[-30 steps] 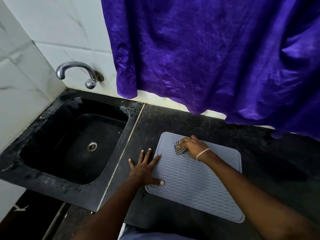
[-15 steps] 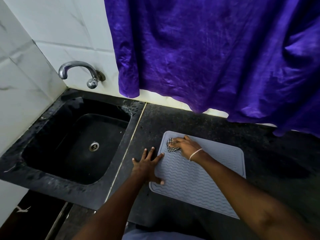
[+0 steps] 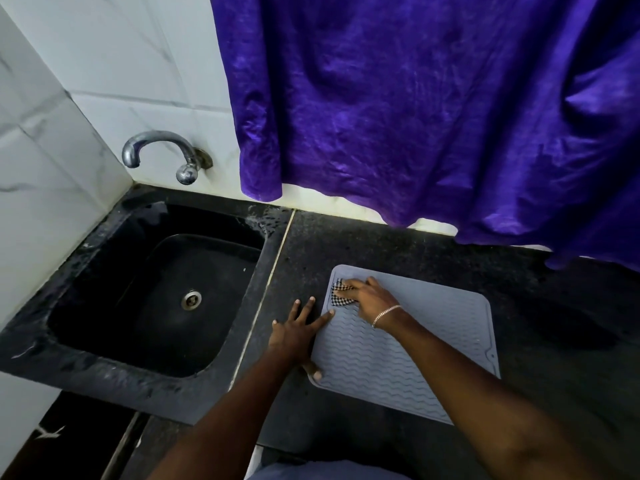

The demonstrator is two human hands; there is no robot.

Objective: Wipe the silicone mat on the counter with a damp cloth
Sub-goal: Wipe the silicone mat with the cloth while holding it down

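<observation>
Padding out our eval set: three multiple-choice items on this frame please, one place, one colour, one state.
1. Where on the mat does the cloth lie?
A) far corner nearest the sink
B) near right corner
C) dead centre

2. What colour is the curtain?
A) green
B) purple
C) white

3. How is the left hand?
A) clenched in a fist
B) flat, fingers spread, at the mat's left edge
C) lifted off the surface

Answers:
1 A, the right hand presses it at that corner.
2 B, it hangs purple behind the counter.
3 B, its fingers lie straight, partly on the mat.
</observation>
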